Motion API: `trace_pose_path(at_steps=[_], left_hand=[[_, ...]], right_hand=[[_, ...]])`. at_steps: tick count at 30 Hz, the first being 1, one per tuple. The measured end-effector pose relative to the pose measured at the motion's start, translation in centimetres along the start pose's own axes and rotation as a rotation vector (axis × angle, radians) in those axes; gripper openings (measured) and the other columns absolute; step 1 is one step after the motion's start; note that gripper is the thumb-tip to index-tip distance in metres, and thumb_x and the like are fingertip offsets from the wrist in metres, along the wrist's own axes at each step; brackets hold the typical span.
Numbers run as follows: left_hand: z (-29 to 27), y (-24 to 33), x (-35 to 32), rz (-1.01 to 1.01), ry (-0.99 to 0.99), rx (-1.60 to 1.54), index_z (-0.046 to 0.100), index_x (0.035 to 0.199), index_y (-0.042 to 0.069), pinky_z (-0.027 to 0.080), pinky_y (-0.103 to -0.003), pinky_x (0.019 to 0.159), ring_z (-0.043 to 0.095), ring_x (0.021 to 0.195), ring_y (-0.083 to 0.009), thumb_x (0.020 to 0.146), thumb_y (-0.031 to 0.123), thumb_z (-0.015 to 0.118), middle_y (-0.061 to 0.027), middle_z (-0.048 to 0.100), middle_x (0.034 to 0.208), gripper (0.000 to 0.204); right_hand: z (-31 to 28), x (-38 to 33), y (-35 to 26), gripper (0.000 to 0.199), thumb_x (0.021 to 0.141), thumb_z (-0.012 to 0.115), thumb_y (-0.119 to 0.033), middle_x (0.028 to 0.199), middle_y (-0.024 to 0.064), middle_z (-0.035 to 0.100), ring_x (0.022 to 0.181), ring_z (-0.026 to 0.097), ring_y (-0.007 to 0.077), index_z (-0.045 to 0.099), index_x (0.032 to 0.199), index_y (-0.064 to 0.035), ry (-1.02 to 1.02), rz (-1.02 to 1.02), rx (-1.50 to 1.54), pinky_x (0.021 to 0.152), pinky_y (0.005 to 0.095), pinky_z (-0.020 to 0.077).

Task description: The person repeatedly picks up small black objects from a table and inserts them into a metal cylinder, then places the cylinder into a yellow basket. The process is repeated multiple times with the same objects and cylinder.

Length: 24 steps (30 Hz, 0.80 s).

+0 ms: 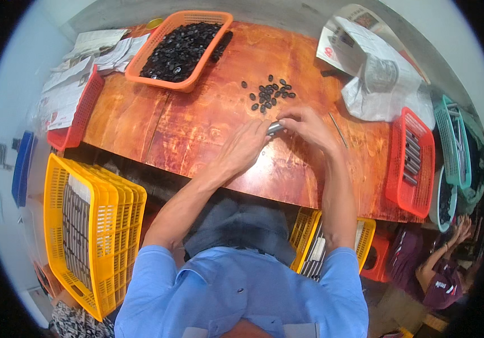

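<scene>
A short grey metal tube (275,129) is held level just above the wooden table, between my two hands. My left hand (247,145) is closed round its left part, with the fingers hiding that end. At the other end, my right hand (307,127) pinches the tube with thumb and fingers; whether a small piece sits in that grip cannot be made out. Just beyond my hands lies a loose cluster of small black oval plugs (268,103). A thin metal rod (338,130) rests on the table to the right of my right hand.
An orange basket (135,72) full of black pieces stands at the back left. Right are a red basket (393,188) of metal tubes and a green basket (446,121). Yellow crates (119,225) flank me below the table (197,127). Another person (442,279) sits at lower right.
</scene>
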<state>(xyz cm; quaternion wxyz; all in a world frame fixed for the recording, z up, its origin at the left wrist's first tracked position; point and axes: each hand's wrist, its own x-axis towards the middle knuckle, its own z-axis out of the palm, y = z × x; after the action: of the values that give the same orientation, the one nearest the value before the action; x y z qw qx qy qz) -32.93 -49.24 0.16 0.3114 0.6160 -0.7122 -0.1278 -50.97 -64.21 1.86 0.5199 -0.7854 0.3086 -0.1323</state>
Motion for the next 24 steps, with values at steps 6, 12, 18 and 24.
trace_pose_path(at_steps=[6, 12, 18, 24], left_hand=[[2.3, -0.5, 0.8, 0.158, -0.002, 0.246, 0.059, 0.132, 0.002, 0.051, -0.047, 0.086, 0.064, 0.098, -0.0356, 0.096, 0.014, 0.066, -0.0168, 0.065, 0.108, 0.039], [2.7, -0.3, 0.5, 0.217, 0.109, 0.187, 0.065, 0.127, 0.004, 0.051, -0.044, 0.085, 0.065, 0.098, -0.0329, 0.093, 0.017, 0.070, -0.0141, 0.067, 0.109, 0.036], [2.1, 0.5, 0.1, 0.146, 0.066, 0.154, 0.066, 0.124, 0.005, 0.051, -0.044, 0.085, 0.065, 0.098, -0.0318, 0.093, 0.019, 0.072, -0.0126, 0.066, 0.106, 0.034], [2.1, 1.0, 0.2, 0.173, 0.056, 0.253, 0.066, 0.123, 0.006, 0.051, -0.043, 0.081, 0.064, 0.094, -0.0298, 0.091, 0.020, 0.074, -0.0089, 0.064, 0.100, 0.036]], right_hand=[[-1.0, -2.4, -1.7, 0.023, 0.095, 0.067, -0.009, 0.097, 0.0074, 0.074, 0.088, 0.067, 0.0162, 0.074, 0.114, 0.0027, -0.009, 0.072, -0.093, 0.079, 0.0315, 0.0526], [0.8, -4.1, 2.2, 0.023, 0.093, 0.070, -0.004, 0.105, 0.0101, 0.075, 0.098, 0.069, 0.0171, 0.074, 0.114, 0.0032, 0.169, -0.068, 0.000, 0.088, 0.0326, 0.0538], [1.9, -5.2, 3.1, 0.022, 0.090, 0.072, 0.000, 0.111, 0.0134, 0.075, 0.103, 0.071, 0.0241, 0.074, 0.111, 0.0038, 0.273, -0.172, -0.075, 0.093, 0.0339, 0.0542], [2.7, -5.7, 3.5, 0.022, 0.088, 0.072, -0.001, 0.107, 0.0129, 0.074, 0.099, 0.068, 0.0296, 0.074, 0.110, -0.0003, 0.325, -0.228, -0.058, 0.091, 0.0386, 0.0531]])
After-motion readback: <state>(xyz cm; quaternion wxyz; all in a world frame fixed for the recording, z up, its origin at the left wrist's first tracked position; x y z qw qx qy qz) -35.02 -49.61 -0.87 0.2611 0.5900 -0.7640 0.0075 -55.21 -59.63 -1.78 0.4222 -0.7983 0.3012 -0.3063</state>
